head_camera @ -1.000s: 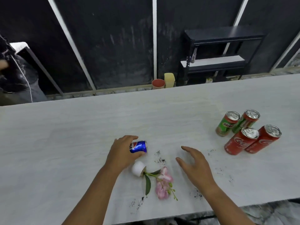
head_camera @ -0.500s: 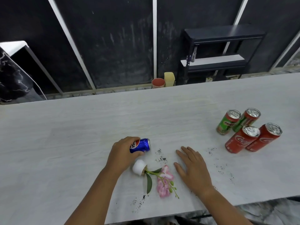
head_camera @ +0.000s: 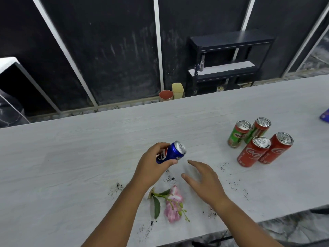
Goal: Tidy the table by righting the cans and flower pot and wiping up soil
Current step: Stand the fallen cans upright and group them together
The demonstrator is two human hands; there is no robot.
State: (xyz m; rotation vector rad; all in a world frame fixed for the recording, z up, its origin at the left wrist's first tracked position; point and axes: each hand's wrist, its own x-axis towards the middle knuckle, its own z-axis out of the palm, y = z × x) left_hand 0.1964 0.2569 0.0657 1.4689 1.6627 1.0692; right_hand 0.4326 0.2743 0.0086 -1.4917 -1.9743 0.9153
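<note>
left hand lifted blue can

One camera sits on the person's head. It looks forward and down at the white table, close above its near side, and across to the dark wall behind.

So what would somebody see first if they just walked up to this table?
Probably the shiny blue can, gripped tilted in the left hand near the middle of the table. Next, the pink flower lying flat at the near edge, with dark soil scattered around it. Then the four cans, red and green, standing together on the right.
</note>
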